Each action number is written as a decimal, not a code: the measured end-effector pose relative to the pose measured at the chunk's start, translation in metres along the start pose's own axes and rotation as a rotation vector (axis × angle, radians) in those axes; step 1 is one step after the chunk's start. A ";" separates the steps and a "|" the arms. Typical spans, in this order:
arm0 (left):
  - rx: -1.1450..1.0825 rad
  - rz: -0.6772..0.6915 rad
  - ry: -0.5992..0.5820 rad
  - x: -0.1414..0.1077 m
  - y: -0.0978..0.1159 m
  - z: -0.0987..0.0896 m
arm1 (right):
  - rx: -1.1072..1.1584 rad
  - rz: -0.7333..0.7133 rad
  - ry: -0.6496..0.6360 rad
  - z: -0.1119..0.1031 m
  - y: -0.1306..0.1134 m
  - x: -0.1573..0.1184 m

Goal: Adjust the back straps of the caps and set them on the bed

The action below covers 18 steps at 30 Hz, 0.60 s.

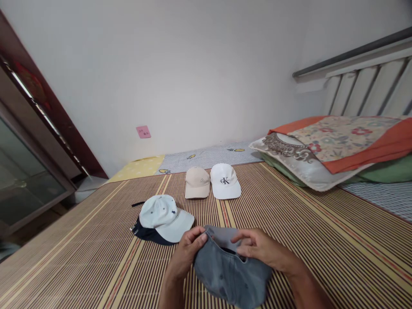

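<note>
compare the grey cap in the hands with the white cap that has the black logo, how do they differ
The grey denim cap is dark and washed-looking; the white cotton cap with a black logo is bright and shows lettering on its front.

The grey denim cap is held in the grip of the left hand and right hand, its back opening turned up; the white cap lies untouched on the striped bamboo mat, crown up, beside a beige cap.

Both are baseball caps.

White cap (225, 182), toward the far edge of the striped bed mat (322, 240): black "CK" monogram on the front panel. Pale blue cap (162, 213), left of middle: small dark embroidered emblem, no letters. Pink note (143, 131) on the wall (193, 64): handwriting, too small to read.
</note>
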State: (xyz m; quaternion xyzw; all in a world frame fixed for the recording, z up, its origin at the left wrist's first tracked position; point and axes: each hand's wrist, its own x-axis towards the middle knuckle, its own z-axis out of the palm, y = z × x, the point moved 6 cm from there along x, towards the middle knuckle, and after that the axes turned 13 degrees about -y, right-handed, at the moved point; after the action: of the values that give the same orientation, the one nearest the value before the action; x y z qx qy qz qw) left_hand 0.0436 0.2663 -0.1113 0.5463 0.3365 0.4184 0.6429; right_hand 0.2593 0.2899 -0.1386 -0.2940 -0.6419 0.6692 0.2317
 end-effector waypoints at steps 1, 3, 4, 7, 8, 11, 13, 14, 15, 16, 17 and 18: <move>0.032 0.008 0.001 0.001 0.002 0.001 | -0.009 -0.001 -0.013 0.002 -0.002 0.001; 0.071 0.021 -0.002 0.002 0.004 0.004 | 0.012 -0.053 -0.001 0.004 -0.007 0.002; 0.072 0.025 -0.007 0.002 0.005 0.005 | 0.044 -0.098 0.010 0.003 -0.011 0.003; 0.002 0.028 -0.033 0.003 0.003 0.011 | 0.217 -0.272 0.001 0.002 -0.022 0.002; -0.030 0.029 -0.041 0.003 0.002 0.013 | 0.280 -0.321 -0.020 0.002 -0.025 0.001; -0.103 0.031 -0.044 0.004 0.001 0.017 | 0.367 -0.384 -0.061 0.004 -0.031 -0.004; -0.125 0.041 -0.043 0.005 0.000 0.020 | 0.318 -0.350 -0.077 0.008 -0.034 -0.006; -0.136 0.043 -0.045 0.006 -0.001 0.020 | 0.277 -0.326 -0.083 0.010 -0.035 -0.007; -0.147 0.043 -0.047 0.006 -0.002 0.021 | 0.234 -0.302 -0.087 0.012 -0.037 -0.006; -0.157 0.043 -0.050 0.007 -0.004 0.021 | 0.195 -0.281 -0.089 0.014 -0.038 -0.006; -0.167 0.044 -0.051 0.007 -0.005 0.021 | 0.160 -0.264 -0.091 0.017 -0.039 -0.005; -0.176 0.045 -0.050 0.008 -0.007 0.021 | 0.130 -0.248 -0.094 0.020 -0.039 -0.004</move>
State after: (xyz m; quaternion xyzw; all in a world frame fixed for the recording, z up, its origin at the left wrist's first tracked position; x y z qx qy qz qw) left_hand 0.0666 0.2645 -0.1145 0.5053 0.2698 0.4470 0.6870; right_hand 0.2459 0.2756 -0.0988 -0.1652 -0.6389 0.6886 0.3006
